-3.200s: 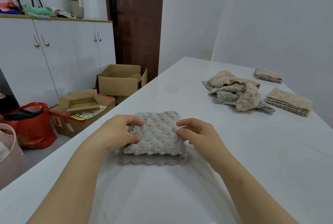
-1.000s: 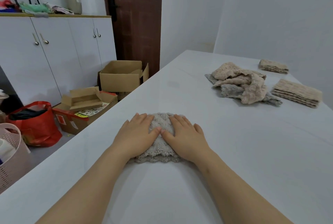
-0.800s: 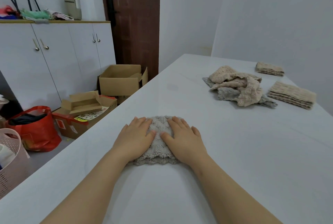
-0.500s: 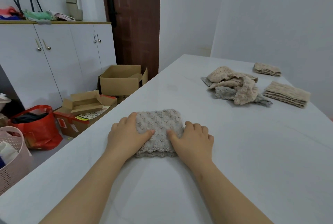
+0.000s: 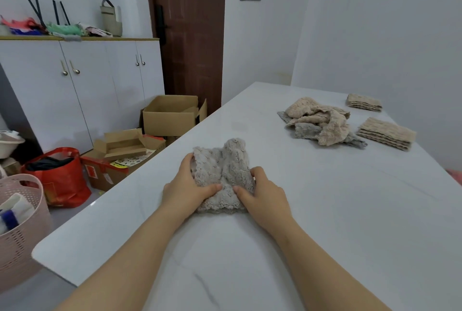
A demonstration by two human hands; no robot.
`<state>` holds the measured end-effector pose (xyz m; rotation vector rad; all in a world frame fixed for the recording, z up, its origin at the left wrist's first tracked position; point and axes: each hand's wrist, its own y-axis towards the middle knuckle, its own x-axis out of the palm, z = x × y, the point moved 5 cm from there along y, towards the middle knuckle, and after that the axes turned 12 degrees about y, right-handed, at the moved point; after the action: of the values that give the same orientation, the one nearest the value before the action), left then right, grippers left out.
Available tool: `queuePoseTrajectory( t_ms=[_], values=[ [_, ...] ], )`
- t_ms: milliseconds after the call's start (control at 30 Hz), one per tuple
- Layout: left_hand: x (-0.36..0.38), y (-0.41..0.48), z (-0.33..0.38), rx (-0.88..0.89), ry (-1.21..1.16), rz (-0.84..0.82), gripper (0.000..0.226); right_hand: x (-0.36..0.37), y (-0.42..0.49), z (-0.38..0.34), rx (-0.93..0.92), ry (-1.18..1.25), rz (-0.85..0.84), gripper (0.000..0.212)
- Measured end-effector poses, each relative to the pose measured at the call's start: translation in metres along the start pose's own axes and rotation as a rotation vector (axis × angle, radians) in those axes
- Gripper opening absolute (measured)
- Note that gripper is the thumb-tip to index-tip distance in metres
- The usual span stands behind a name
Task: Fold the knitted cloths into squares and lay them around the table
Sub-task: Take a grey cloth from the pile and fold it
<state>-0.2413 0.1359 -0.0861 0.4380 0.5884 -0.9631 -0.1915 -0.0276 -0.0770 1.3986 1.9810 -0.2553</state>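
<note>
A bunched grey knitted cloth (image 5: 222, 173) is gripped on the bench (image 5: 337, 223) by the left hand (image 5: 186, 192) and right hand (image 5: 263, 197), fingers curled round its sides.

White stone-look table (image 5: 325, 223), faint grey veins. On it: grey knitted cloth (image 5: 225, 168) near the front left edge, bunched up, not flat. Further back, a loose pile of beige and grey cloths (image 5: 320, 123), unfolded. Right of the pile, along the wall side: two folded beige stacks, near stack (image 5: 386, 133) and far stack (image 5: 363, 102), apart from each other.
</note>
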Motion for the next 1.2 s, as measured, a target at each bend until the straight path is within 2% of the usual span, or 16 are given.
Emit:
queuePoseTrajectory(
  t_ms=[67,167,233,300,400,500,600,700,833,1033,1200],
  values=[
    [-0.01,-0.009,-0.001,0.03,-0.4,0.006,0.098,0.002,-0.003,0.0,-0.023,0.078,-0.024,0.033],
    [-0.013,-0.014,-0.005,-0.052,-0.783,-0.066,0.097,-0.001,-0.005,0.003,-0.037,0.293,0.0,0.029],
    [-0.009,-0.015,-0.005,-0.114,-0.938,-0.13,0.093,-0.005,-0.007,0.004,-0.037,0.42,0.022,0.027],
    [-0.006,-0.014,-0.005,-0.151,-0.99,-0.138,0.089,-0.008,-0.008,0.005,-0.026,0.524,0.038,0.029],
    [-0.006,-0.011,-0.005,-0.1,-0.846,-0.057,0.079,-0.013,-0.008,0.009,0.009,0.667,0.107,0.031],
    [-0.003,-0.01,0.001,0.035,-0.652,-0.012,0.072,-0.016,-0.007,0.019,0.065,0.749,0.19,0.033],
    [0.002,-0.004,0.009,0.115,-0.462,-0.004,0.05,-0.017,0.003,0.026,0.108,0.766,0.229,0.033],
    [0.008,0.004,0.006,0.069,-0.34,0.009,0.033,-0.014,0.012,0.031,0.144,0.731,0.243,0.031],
    [0.008,0.004,0.004,0.031,-0.338,0.033,0.023,-0.015,0.016,0.035,0.175,0.747,0.198,0.036],
    [0.007,-0.004,0.004,-0.024,-0.25,0.055,0.023,-0.017,0.009,0.039,0.281,0.802,0.121,0.042],
    [0.015,-0.018,0.015,-0.198,-0.227,0.022,0.024,-0.029,-0.002,0.04,0.452,0.807,0.029,0.04]
  ],
)
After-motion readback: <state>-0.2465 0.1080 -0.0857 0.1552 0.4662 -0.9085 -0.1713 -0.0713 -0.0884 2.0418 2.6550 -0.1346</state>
